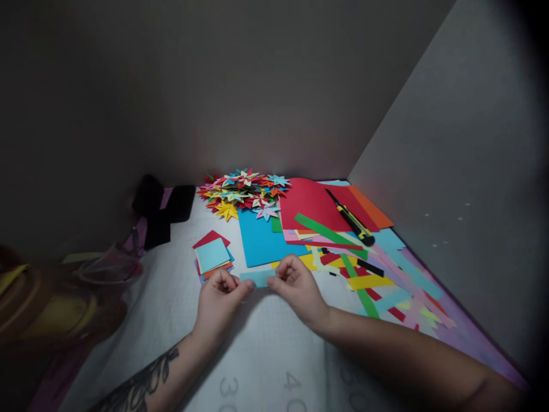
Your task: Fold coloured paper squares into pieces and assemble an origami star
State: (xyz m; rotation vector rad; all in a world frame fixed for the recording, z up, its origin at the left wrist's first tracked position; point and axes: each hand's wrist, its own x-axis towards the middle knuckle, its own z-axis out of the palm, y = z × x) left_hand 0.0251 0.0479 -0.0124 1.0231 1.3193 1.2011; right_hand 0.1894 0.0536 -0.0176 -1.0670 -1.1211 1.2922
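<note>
Between my two hands is a small light blue paper rectangle [259, 278], held up just over the white mat. My left hand [221, 294] pinches its left end between thumb and fingers. At the opposite end, my right hand [299, 289] pinches it the same way. Just beyond my left hand lies a small stack of square papers [212, 256] with a light blue sheet on top and red, orange and other colours showing underneath. A larger blue sheet [266, 246] lies flat beyond the held paper.
Folded paper stars [244, 191] are heaped at the back. Red sheets [309, 200] lie back right, with a yellow-black utility knife [351, 218] on top. Coloured paper strips [364, 281] are scattered at right. A black object [180, 203] and a clear cup [112, 264] stand left. Walls close the back and right.
</note>
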